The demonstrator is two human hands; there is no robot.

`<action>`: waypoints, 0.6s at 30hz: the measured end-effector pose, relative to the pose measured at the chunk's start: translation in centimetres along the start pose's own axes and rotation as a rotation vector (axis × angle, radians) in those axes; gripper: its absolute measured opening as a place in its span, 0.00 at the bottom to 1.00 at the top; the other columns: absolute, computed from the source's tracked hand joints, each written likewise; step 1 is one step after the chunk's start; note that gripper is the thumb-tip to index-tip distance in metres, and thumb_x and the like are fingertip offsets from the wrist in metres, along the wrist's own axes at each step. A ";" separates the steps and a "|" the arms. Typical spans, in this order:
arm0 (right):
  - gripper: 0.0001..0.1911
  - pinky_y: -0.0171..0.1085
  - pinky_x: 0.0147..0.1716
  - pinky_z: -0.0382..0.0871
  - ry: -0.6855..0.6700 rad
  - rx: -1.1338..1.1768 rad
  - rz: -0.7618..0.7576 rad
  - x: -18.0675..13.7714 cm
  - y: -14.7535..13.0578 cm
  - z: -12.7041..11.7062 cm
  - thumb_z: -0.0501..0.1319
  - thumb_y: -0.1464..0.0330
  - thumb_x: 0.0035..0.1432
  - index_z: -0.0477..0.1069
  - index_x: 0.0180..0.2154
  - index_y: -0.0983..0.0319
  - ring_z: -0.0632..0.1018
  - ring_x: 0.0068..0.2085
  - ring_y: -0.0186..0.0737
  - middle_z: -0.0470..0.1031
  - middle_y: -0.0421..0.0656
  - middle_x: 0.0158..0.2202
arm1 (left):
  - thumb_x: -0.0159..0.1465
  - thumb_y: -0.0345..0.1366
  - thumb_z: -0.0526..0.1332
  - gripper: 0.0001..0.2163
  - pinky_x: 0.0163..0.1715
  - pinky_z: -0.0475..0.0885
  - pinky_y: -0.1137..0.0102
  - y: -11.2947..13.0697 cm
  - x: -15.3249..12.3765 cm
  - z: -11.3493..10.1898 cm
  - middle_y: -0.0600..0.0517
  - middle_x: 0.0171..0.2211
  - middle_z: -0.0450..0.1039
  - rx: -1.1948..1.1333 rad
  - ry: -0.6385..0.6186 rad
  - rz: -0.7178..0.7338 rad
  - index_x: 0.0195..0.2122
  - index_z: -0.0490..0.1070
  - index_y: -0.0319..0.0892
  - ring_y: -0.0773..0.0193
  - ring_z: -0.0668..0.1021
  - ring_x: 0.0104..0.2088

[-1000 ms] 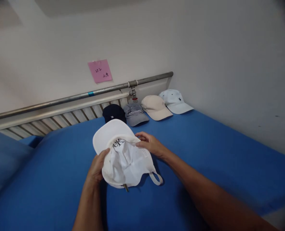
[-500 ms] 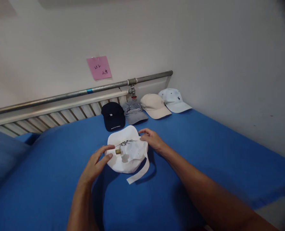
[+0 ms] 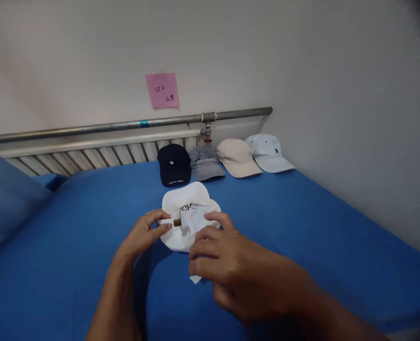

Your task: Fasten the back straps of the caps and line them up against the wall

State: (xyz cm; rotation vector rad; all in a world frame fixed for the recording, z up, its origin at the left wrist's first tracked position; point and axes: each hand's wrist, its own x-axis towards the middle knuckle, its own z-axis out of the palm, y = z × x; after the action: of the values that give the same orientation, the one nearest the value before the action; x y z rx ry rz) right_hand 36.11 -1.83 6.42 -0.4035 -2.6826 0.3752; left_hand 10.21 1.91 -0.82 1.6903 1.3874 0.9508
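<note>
A white baseball cap (image 3: 186,193) with black "CK" lettering lies on the blue bed cover, its brim pointing away from me. My left hand (image 3: 149,229) pinches the cap's short strap end beside a brass-coloured buckle (image 3: 177,222). Over the cap's right side hovers my right hand (image 3: 224,260), its fingers bent but apart from the thumb. Just under those fingers the tip of the loose white strap (image 3: 195,279) peeks out; most of the strap is hidden behind the hand.
Along the far edge stand a navy cap (image 3: 174,166), a grey cap (image 3: 207,166), a beige cap (image 3: 238,158) and a pale blue cap (image 3: 269,154). Behind them are a radiator (image 3: 124,154) and a metal pipe (image 3: 113,126). A pink note (image 3: 162,91) hangs on the wall.
My right hand has left the cap's right rim and come down and nearer, over the loose strap. My left fingers have closed on the strap by the buckle. The view has shifted slightly.
</note>
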 end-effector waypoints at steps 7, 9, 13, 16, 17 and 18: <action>0.11 0.59 0.58 0.47 -0.087 -0.286 0.131 -0.4 1.8 2.0 0.56 0.80 0.51 0.71 0.30 0.61 0.71 0.34 0.42 0.75 0.44 0.28 | 0.56 0.37 0.64 0.05 0.32 0.65 0.70 0.1 -0.2 0.0 0.52 0.28 0.73 -0.170 0.011 -0.050 0.29 0.76 0.42 0.62 0.72 0.30; 0.09 0.59 0.57 0.48 -0.093 -0.285 0.124 -0.5 2.1 2.3 0.56 0.79 0.52 0.71 0.29 0.61 0.71 0.33 0.42 0.75 0.44 0.27 | 0.54 0.36 0.65 0.04 0.31 0.65 0.70 0.2 -0.2 0.0 0.51 0.28 0.74 -0.218 0.022 -0.062 0.29 0.77 0.43 0.61 0.72 0.30; 0.11 0.56 0.57 0.51 -0.071 -0.222 0.099 -0.6 2.1 1.9 0.54 0.80 0.56 0.72 0.31 0.61 0.72 0.33 0.40 0.74 0.43 0.28 | 0.53 0.35 0.66 0.06 0.31 0.66 0.69 0.4 -0.2 0.0 0.48 0.31 0.77 -0.274 0.028 -0.091 0.32 0.80 0.44 0.58 0.74 0.30; 0.09 0.52 0.56 0.56 0.028 -0.006 0.096 0.2 2.0 0.9 0.55 0.76 0.59 0.72 0.36 0.61 0.73 0.37 0.40 0.75 0.43 0.32 | 0.54 0.35 0.65 0.07 0.32 0.67 0.68 0.8 -0.3 0.1 0.48 0.33 0.78 -0.285 -0.004 -0.092 0.34 0.81 0.43 0.57 0.75 0.32; 0.08 0.49 0.53 0.60 0.084 0.115 0.124 0.7 2.1 0.6 0.55 0.75 0.60 0.72 0.37 0.61 0.73 0.38 0.39 0.75 0.43 0.34 | 0.55 0.35 0.65 0.07 0.32 0.68 0.69 0.8 -0.3 0.2 0.48 0.32 0.78 -0.295 -0.010 -0.088 0.33 0.81 0.43 0.57 0.75 0.32; 0.07 0.45 0.49 0.64 0.141 0.257 0.176 1.2 2.3 0.3 0.55 0.74 0.60 0.71 0.37 0.60 0.74 0.38 0.38 0.75 0.43 0.34 | 0.54 0.36 0.65 0.06 0.33 0.68 0.69 0.8 -0.3 0.2 0.48 0.32 0.78 -0.311 -0.009 -0.084 0.32 0.81 0.43 0.58 0.75 0.32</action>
State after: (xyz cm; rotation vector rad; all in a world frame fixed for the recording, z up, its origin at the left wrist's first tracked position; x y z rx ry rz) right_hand 35.40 0.65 5.81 -0.5658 -2.4290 0.7068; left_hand 10.67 1.44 -0.21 1.3929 1.2223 1.0494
